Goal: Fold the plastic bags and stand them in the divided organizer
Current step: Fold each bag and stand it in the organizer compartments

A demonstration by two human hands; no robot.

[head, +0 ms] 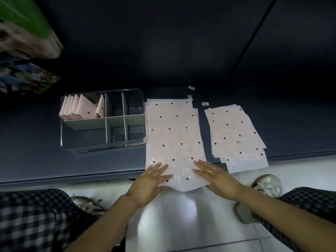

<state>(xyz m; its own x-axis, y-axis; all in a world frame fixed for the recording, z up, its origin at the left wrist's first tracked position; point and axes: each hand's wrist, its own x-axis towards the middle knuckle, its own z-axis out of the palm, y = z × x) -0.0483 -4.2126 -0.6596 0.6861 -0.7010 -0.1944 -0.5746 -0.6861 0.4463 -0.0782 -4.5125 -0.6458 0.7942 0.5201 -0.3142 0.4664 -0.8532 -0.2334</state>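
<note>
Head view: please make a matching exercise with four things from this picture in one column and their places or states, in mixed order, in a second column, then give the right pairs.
Things:
1. folded bags
2. flat bag
3. pile of bags
4. hands: left, right

Places or states:
A. lying spread out right of the organizer
B. open, resting flat on the near end of a bag
C. standing in the organizer's far left compartment
D. stacked loosely at the far right

Pairs: 1-C, 2-A, 3-D, 4-B
</note>
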